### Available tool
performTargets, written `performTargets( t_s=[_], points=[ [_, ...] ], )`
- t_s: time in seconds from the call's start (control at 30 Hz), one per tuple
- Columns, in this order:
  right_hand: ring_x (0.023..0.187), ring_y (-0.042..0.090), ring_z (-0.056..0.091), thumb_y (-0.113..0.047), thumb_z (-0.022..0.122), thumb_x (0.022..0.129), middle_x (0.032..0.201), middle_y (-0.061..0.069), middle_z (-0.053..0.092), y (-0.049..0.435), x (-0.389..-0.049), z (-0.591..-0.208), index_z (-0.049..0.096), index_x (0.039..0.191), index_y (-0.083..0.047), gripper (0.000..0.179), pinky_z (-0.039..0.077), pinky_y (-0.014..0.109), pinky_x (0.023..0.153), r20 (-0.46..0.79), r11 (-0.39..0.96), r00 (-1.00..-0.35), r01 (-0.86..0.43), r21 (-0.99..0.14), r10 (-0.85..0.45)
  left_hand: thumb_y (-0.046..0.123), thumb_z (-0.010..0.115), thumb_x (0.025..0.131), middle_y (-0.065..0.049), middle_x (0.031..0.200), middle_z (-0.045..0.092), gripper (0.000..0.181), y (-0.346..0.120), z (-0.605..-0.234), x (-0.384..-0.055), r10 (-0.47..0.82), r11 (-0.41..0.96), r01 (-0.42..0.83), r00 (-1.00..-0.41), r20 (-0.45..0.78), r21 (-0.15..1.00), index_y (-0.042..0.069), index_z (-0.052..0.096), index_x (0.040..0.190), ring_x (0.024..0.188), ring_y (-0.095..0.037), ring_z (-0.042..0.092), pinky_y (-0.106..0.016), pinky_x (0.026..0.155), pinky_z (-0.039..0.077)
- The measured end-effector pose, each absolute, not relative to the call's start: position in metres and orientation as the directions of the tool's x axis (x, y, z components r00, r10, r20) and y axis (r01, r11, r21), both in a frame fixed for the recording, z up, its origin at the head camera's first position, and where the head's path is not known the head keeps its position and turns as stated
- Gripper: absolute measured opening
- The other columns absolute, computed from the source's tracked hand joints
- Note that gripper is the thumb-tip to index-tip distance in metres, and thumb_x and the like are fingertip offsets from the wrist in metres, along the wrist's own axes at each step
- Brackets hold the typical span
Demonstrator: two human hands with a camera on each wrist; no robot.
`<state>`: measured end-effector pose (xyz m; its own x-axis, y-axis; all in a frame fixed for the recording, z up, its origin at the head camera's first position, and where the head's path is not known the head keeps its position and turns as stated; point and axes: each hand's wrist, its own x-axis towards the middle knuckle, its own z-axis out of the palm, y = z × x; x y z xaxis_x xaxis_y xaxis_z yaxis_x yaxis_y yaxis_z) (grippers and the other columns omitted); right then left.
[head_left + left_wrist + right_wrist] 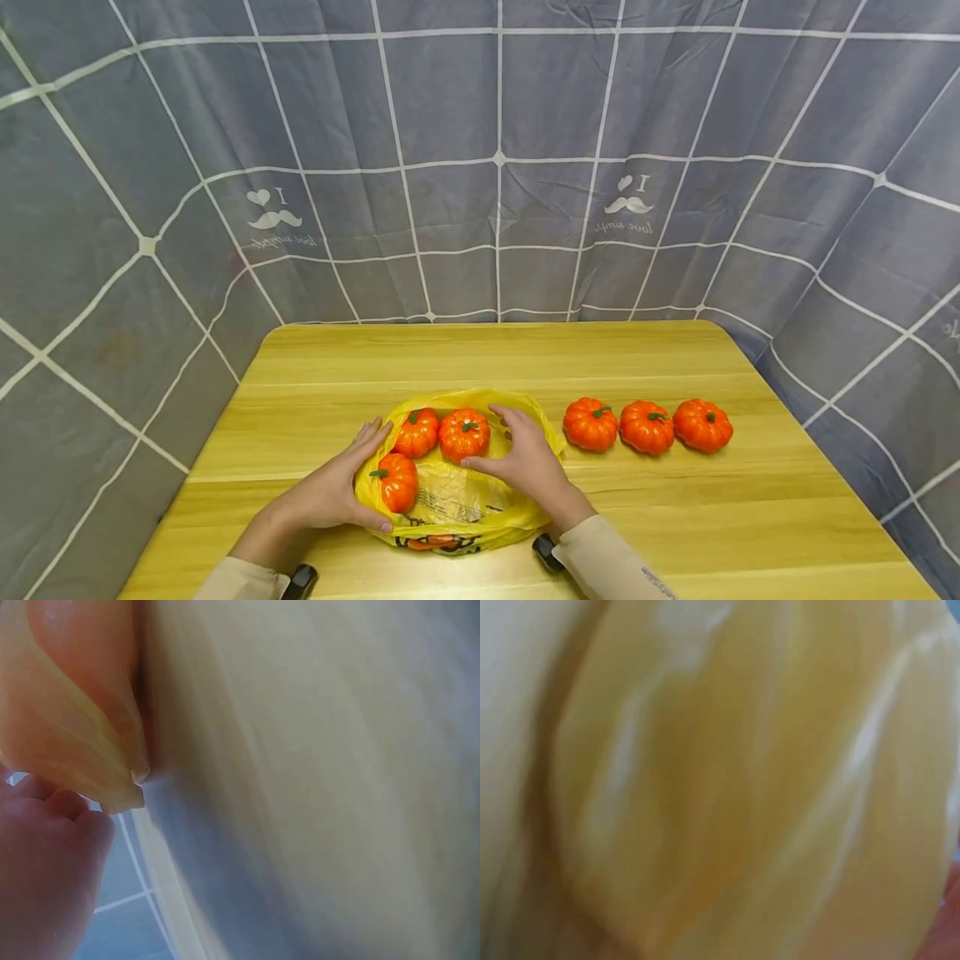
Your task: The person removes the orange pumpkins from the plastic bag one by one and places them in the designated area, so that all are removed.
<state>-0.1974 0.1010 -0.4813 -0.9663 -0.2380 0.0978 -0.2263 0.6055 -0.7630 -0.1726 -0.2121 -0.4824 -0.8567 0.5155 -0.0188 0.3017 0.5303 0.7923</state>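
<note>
A yellow plastic bag (480,521) lies on the table with its mouth spread upward. Inside it sit three small orange pumpkins with green stems: a back-left pumpkin (417,433), a front-left pumpkin (399,483) and a back-middle pumpkin (463,435). My left hand (330,492) rests along the bag's left side, fingers spread and thumb by the front rim. At the right side of the opening is my right hand (528,462), its thumb extended over the bag near the middle pumpkin. The right wrist view shows mostly blurred yellow plastic (705,780).
Right of the bag, three more pumpkins stand in a row: a left one (591,423), a middle one (647,427) and a right one (702,425). They sit on a wooden table (480,354). A grey curtain (450,208) with white lines surrounds the table's back and sides.
</note>
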Motion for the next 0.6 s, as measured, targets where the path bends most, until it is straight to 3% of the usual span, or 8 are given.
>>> performTargets(
  t_s=[0.17,0.4,0.6],
  points=[
    [0.115,0.035,0.057,-0.042,0.090,0.074,0.137,0.018,0.054,0.092,-0.199,-0.483,0.049,0.145,-0.002,0.091,0.052,0.048,0.093,0.084,0.625,-0.969,-0.215,-0.750,-0.233,0.046,0.093,0.065,-0.025,0.165,-0.004,0.131,-0.212,-0.482,-0.173,0.523,0.522,0.304,-0.852,-0.018,0.797,0.008,0.015,0.162,0.149,-0.048,-0.007,-0.072,0.110,0.005],
    [0.129,0.041,0.049,-0.037,0.091,0.073,0.143,0.022,0.050,0.083,-0.201,-0.486,0.048,0.145,0.002,0.093,0.042,0.055,0.105,0.063,0.638,-0.976,-0.184,-0.747,-0.207,0.043,0.094,0.066,-0.026,0.165,-0.006,0.129,-0.212,-0.480,-0.173,0.528,0.508,0.311,-0.849,-0.005,0.803,0.007,0.015,0.162,0.148,-0.049,-0.008,-0.072,0.110,0.004],
    [0.126,0.041,0.052,-0.038,0.091,0.075,0.139,0.023,0.053,0.079,-0.201,-0.489,0.050,0.143,0.005,0.090,0.044,0.054,0.103,0.067,0.662,-0.977,-0.186,-0.726,-0.201,0.042,0.094,0.066,-0.026,0.164,-0.006,0.130,-0.211,-0.481,-0.170,0.530,0.496,0.308,-0.848,-0.003,0.812,0.007,0.015,0.162,0.148,-0.050,-0.009,-0.073,0.109,0.003]
  ],
)
